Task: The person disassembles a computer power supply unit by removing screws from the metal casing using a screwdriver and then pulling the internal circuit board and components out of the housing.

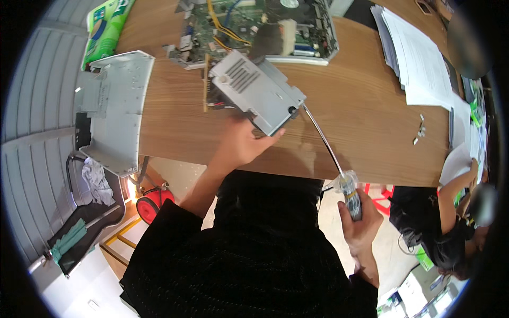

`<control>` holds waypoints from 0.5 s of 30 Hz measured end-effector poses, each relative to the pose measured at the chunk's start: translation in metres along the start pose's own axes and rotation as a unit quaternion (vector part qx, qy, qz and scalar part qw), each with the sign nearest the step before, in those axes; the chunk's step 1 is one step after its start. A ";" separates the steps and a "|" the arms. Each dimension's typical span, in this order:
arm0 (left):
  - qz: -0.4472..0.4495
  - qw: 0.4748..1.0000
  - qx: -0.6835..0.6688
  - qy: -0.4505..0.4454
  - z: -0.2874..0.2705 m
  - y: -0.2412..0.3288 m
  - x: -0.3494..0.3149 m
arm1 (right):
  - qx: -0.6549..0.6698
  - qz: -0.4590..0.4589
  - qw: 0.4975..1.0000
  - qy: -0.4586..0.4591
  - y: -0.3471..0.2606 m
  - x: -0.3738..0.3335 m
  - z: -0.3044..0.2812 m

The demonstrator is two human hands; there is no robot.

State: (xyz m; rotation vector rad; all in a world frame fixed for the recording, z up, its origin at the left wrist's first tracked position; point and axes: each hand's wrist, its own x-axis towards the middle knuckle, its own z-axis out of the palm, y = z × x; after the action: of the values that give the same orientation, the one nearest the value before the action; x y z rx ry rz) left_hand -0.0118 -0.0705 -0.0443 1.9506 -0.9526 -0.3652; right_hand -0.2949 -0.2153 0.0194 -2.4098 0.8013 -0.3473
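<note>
My left hand (239,142) grips a grey vented metal box (253,90) from its near edge, tilting it above the wooden table. In my right hand (361,222) is a long-shafted screwdriver (351,199), held by its clear handle just beyond the table's front edge. The screwdriver's tip meets the box's right corner, close to a dark round hole; whether it sits in a screw cannot be made out. Behind the box lies an open computer case (305,61) with a green circuit board (204,24), yellow cables and other parts inside.
An empty grey metal cover (124,100) stands at the table's left edge, below a green package (108,32). Stacked papers (419,58) lie at right, with several small pieces (420,130) nearby. Another person (435,217) sits at the right.
</note>
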 end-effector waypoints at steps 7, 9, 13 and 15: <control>0.114 0.993 0.016 0.017 -0.007 -0.014 0.003 | 0.704 0.355 0.542 -0.292 0.033 -0.012 0.015; 0.107 0.994 0.003 0.020 -0.010 -0.014 -0.001 | 0.709 0.354 0.534 -0.295 0.040 -0.011 0.015; 0.078 0.997 -0.001 -0.001 -0.014 -0.012 -0.009 | 0.699 0.353 0.550 -0.290 0.034 -0.018 0.004; 0.065 0.997 -0.041 -0.013 -0.011 -0.024 -0.007 | 0.630 0.322 0.652 -0.271 0.029 -0.029 -0.004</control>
State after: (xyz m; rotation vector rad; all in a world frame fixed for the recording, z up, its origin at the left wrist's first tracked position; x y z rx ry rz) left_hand 0.0014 -0.0513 -0.0592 1.8022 -1.0599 -0.3507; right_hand -0.3329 -0.2179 0.0040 -0.7229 0.6813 0.1315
